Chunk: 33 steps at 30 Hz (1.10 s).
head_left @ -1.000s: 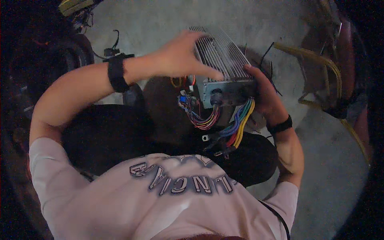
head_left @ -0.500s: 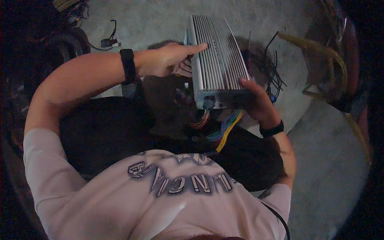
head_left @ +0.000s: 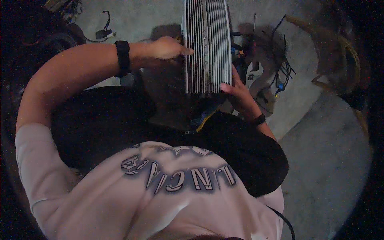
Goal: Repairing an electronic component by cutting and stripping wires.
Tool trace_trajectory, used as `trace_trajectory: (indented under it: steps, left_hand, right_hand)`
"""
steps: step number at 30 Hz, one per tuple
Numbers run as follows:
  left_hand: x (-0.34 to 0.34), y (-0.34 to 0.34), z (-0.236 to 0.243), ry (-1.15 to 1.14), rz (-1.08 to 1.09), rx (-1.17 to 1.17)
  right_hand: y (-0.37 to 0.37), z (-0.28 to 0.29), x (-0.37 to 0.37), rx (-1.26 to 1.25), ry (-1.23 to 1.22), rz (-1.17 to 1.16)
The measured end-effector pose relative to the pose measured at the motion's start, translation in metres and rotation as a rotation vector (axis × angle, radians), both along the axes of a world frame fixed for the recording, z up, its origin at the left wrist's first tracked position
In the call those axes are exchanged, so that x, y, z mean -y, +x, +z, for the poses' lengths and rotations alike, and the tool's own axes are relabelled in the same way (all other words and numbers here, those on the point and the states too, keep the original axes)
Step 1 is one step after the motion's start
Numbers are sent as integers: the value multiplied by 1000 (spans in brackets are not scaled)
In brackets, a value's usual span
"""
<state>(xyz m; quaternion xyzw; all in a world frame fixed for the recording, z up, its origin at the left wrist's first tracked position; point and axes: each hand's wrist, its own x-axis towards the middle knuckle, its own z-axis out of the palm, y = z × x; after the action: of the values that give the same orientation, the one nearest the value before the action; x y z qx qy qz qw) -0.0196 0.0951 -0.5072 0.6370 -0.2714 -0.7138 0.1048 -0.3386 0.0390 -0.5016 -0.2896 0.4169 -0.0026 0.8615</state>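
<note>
Between my hands is a long silver controller box (head_left: 214, 48) with a ribbed metal face, held up over my lap. My left hand (head_left: 170, 49) grips its left edge, thumb on the ribs and the other fingers hidden behind. At the near right corner my right hand (head_left: 239, 91) wraps round the edge, thumb on the ribbed face; its fingers are mostly out of sight beneath. Yellow and blue wires (head_left: 205, 120) hang below the near end of the box. The end with the sockets is turned out of sight.
A small black part with a cable (head_left: 105, 34) lies on the grey floor (head_left: 312, 132) at the far left. Thin black wires (head_left: 283, 66) and a blue connector (head_left: 281, 86) lie to the right. Beyond them runs a yellowish wire bundle (head_left: 308, 28). A screwdriver-like rod (head_left: 255, 22) is behind.
Both hands have shifted the box away from me and slightly left. It has tilted, so its ribbed face shows squarely and its socketed near end no longer shows.
</note>
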Motion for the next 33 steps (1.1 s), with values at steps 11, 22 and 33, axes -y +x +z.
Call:
trace_trajectory:
  steps: [11,22,33]
  left_hand:
    - [15,6,-6,209,141,42]
    - [19,74,-67,-348,-404,546]
    - [-4,66,-121,-603,-539,629]
  right_hand:
    - [-2,-53,-9,-39,-214,88]
    - [10,-55,-5,-142,-193,-13]
    - [11,-44,-10,-149,-308,59]
